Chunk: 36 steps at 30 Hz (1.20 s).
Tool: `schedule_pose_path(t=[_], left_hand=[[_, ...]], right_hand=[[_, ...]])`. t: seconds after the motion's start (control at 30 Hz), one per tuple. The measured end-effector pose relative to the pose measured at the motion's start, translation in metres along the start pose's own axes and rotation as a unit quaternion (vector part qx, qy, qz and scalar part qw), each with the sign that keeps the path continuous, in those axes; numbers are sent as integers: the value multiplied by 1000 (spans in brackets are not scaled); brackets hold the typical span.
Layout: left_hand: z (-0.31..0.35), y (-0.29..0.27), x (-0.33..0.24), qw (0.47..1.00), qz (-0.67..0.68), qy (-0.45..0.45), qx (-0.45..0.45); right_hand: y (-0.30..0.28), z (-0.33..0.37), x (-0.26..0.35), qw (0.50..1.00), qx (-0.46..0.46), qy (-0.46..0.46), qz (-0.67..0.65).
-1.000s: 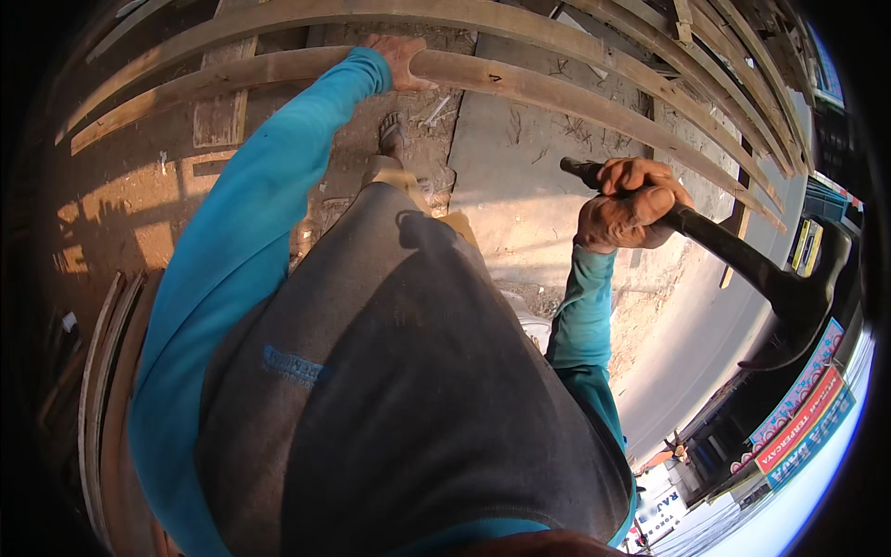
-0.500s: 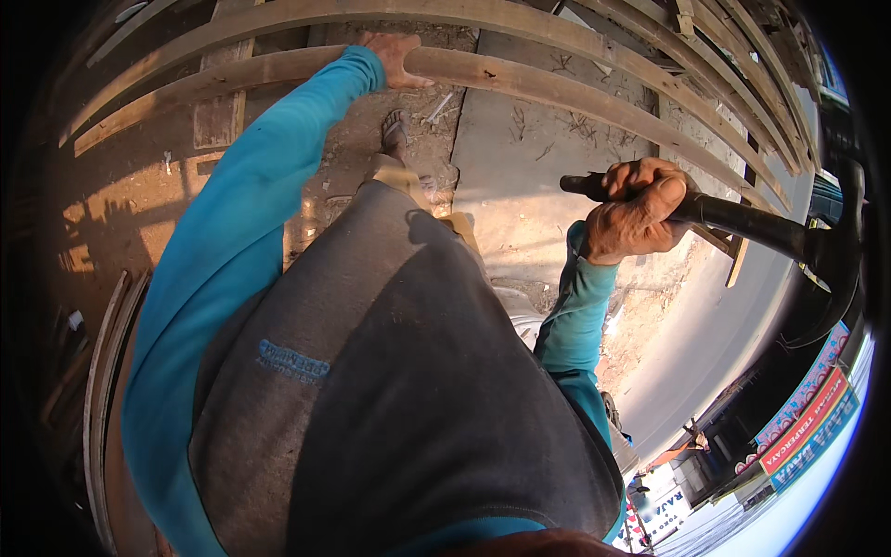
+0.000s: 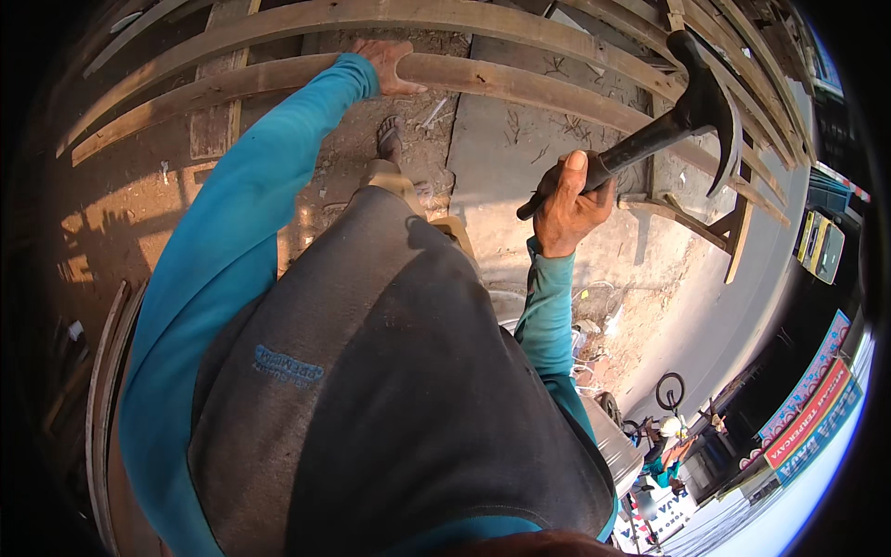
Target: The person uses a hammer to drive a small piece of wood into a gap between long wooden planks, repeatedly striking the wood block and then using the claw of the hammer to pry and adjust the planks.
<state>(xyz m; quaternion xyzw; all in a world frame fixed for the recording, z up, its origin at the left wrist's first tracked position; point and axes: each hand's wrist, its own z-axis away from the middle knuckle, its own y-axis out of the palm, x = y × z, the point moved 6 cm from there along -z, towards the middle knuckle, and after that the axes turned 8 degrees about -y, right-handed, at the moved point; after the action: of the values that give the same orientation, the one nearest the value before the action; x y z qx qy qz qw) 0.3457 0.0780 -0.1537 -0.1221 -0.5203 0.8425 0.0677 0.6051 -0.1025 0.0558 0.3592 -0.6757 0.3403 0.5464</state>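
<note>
My left hand (image 3: 385, 67) is closed over the nearer long wooden beam (image 3: 534, 86), its thumb along the near edge; the fingertips beyond are partly hidden. In my right hand (image 3: 571, 206) is a black claw hammer (image 3: 650, 139), gripped near the end of its handle. The hammer's head is raised up and to the right, with the curved claw pointing down. A second long wooden beam (image 3: 520, 26) runs roughly parallel just beyond the first.
More wooden beams (image 3: 756, 65) cross at the upper right, with a short brace (image 3: 738, 237) below them. Upright boards (image 3: 97, 399) stand at my left. My sandalled foot (image 3: 390, 139) is on the dirt ground. A road (image 3: 715, 325) passes at the right, with a yellow vehicle (image 3: 821, 246) and a cyclist (image 3: 668, 450).
My right hand has moved left and slightly down, and the hammer's head has swung up and to the left. My left hand stays on the beam. A cyclist and a yellow vehicle have come into view.
</note>
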Motion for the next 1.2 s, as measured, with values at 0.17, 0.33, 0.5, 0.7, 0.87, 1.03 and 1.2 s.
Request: schedule_pose_path(t=[0.17,0.33,0.5,0.7,0.87,1.03,1.2], left_hand=[[-13,-28,1,999,-7,5,43],[-31,-23,7,999,-25,29,-12],[-66,-1,16,972,137,85,169],[-99,-20,19,964,160,98,186],[-63,1,22,982,100,56,148],[-60,-23,21,970,104,66,208],[-35,9,13,982,58,49,174]], right_hand=[[6,27,-49,999,-5,-3,-50],[8,87,-122,987,49,97,119],[13,68,-139,997,18,38,60],[61,25,-193,969,113,145,164],[40,42,-158,973,1,171,157],[64,51,-184,964,99,184,167],[36,58,-145,939,89,310,121]])
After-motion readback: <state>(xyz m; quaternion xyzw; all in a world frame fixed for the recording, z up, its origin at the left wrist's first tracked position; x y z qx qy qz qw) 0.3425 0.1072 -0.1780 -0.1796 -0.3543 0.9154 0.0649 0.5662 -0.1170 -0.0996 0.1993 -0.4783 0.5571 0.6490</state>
